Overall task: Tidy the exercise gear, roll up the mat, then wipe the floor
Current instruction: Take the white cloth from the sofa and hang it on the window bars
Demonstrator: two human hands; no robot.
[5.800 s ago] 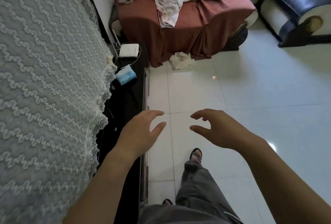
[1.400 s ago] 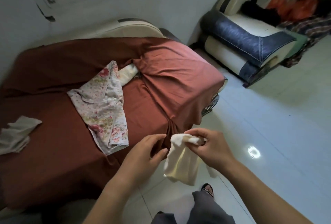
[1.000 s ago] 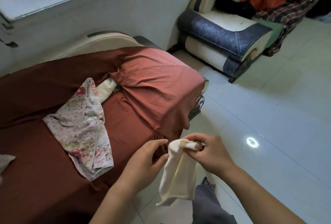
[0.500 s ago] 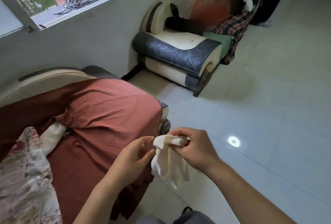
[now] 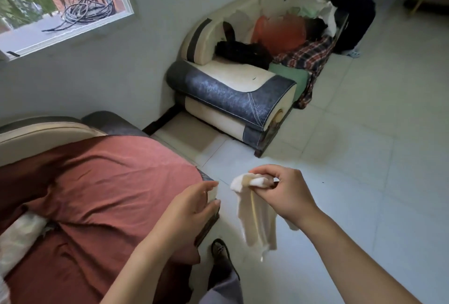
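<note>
The right hand [image 5: 284,194] pinches the bunched top of a limp cream-white cloth rag [image 5: 255,216], which hangs free above the pale glossy tiled floor [image 5: 364,182], just beside the corner of a sofa draped in rust-red fabric [image 5: 109,194]. The left hand [image 5: 192,209] is close to the rag without touching it, empty, fingers loosely curled and apart. A cream and dark-blue armchair [image 5: 230,95] piled with clothes stands against the wall beyond.

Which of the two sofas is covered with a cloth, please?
The near sofa at lower left, draped in a red cloth; the far sofa shows bare blue-and-cream upholstery.
</note>
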